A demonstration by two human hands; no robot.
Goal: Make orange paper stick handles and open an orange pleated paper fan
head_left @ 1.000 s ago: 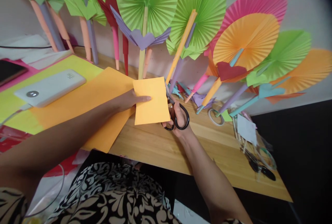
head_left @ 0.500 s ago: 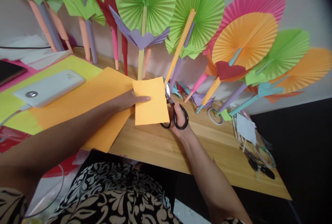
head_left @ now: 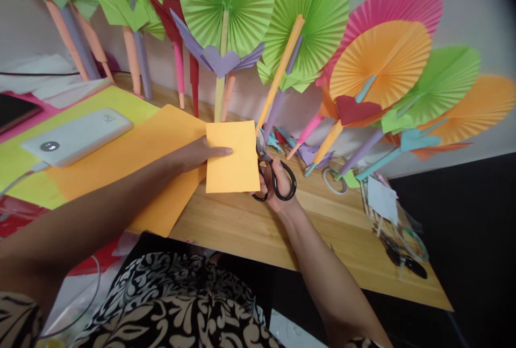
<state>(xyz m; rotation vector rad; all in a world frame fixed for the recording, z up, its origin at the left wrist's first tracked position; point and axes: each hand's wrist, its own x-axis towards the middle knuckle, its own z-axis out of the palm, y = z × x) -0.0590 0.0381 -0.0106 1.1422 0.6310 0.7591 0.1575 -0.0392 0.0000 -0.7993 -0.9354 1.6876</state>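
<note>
Head view. Wooden tabletop (head_left: 250, 229), pale grain, set against a plain wall; along the wall a row of pleated paper fans (head_left: 306, 20) is propped, round, in green, pink and orange, w/ rolled paper handles and purple or red heart cut-outs.

Item 1: orange paper rectangle (head_left: 234, 162), smooth, matte, approx. square-cornered, held upright-ish above the table's middle. It is pinched at its left edge by the left hand (head_left: 197, 155), thumb laid across the front.

Item 2: scissors (head_left: 271, 173), black looped handles, short metal blades, blades set at the rectangle's right edge. Handles are gripped by the right hand (head_left: 278, 186), fingers through the loops; blades only narrowly parted.

Misc.: large orange sheet (head_left: 137, 160) flat on table under left forearm; white power bank (head_left: 76, 135), rounded slab, on yellow sheet (head_left: 24, 170); tape roll (head_left: 334, 181) right of scissors.
</note>
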